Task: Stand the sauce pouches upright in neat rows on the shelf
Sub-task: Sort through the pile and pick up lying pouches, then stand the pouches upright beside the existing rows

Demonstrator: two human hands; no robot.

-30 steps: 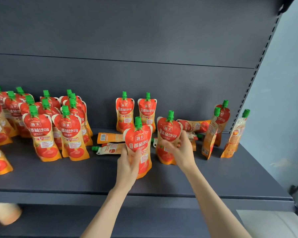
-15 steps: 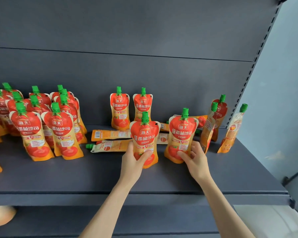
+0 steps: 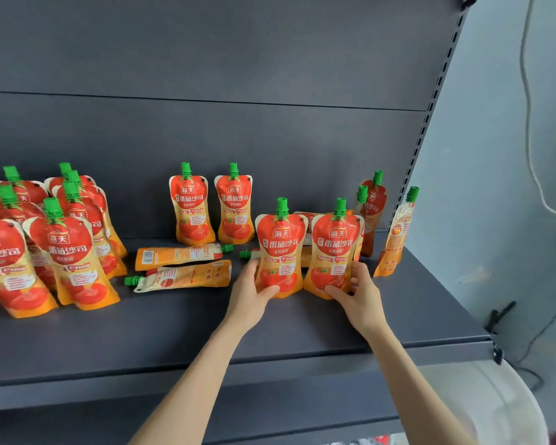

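Red-and-orange sauce pouches with green caps stand on a dark grey shelf [image 3: 206,329]. My left hand [image 3: 249,292] grips the lower left of one upright pouch [image 3: 281,248]. My right hand [image 3: 355,292] grips the base of a second upright pouch [image 3: 334,248] just to its right; the two stand side by side. Behind them two pouches [image 3: 191,207] [image 3: 235,207] stand near the back wall. Two pouches [image 3: 180,255] [image 3: 183,277] lie flat to the left of my hands. Another flat one lies partly hidden behind the held pair.
A cluster of several upright pouches [image 3: 68,252] fills the shelf's left side. Three more pouches [image 3: 395,232] lean at the right end near the slotted upright [image 3: 427,123]. The shelf's front edge runs just below my wrists. A cable hangs on the wall at right.
Both hands have carried their pouches rightward and set them closer together, side by side. The view has shifted right, so the left cluster sits nearer the frame edge.
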